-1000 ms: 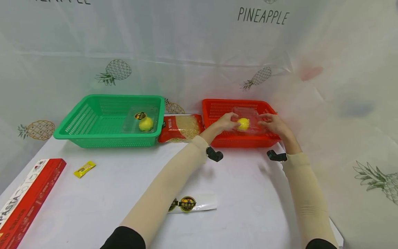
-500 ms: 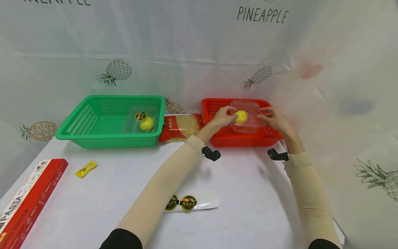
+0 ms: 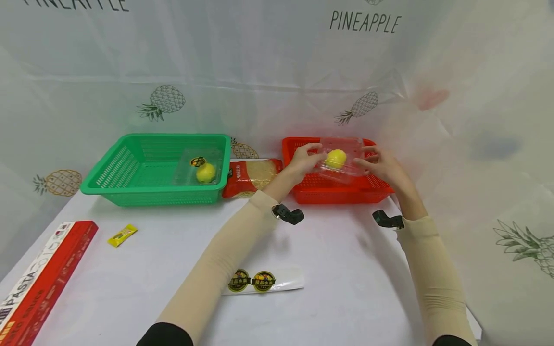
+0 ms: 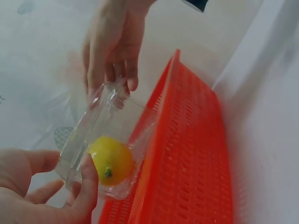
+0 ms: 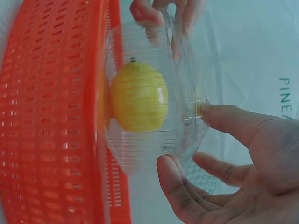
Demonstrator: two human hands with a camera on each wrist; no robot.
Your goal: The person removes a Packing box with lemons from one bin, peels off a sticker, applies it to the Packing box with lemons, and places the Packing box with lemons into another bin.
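Both hands grip a clear plastic clamshell box (image 3: 347, 144) by its opposite ends, over the red basket (image 3: 342, 197). Inside the box lies one yellow lemon (image 3: 335, 159), also seen through the plastic in the right wrist view. My left hand (image 3: 304, 161) pinches the left end between thumb and fingers. At the other end, my right hand (image 3: 385, 166) has its thumb and fingertips on the box's edge. In the left wrist view the box is tilted just above the basket rim (image 4: 161, 121).
A green basket (image 3: 151, 190) at the left holds another clear box (image 3: 183, 168) with a lemon (image 3: 206, 173). Between the baskets lies a red pasta bag (image 3: 255, 175). Nearer are a red pasta box (image 3: 52, 274), a yellow packet (image 3: 123, 235) and a white labelled strip (image 3: 281, 281).
The clear box with the lemon has risen out of the red basket and shifted slightly left. Both hands have moved up with it, the left one drawing leftward.
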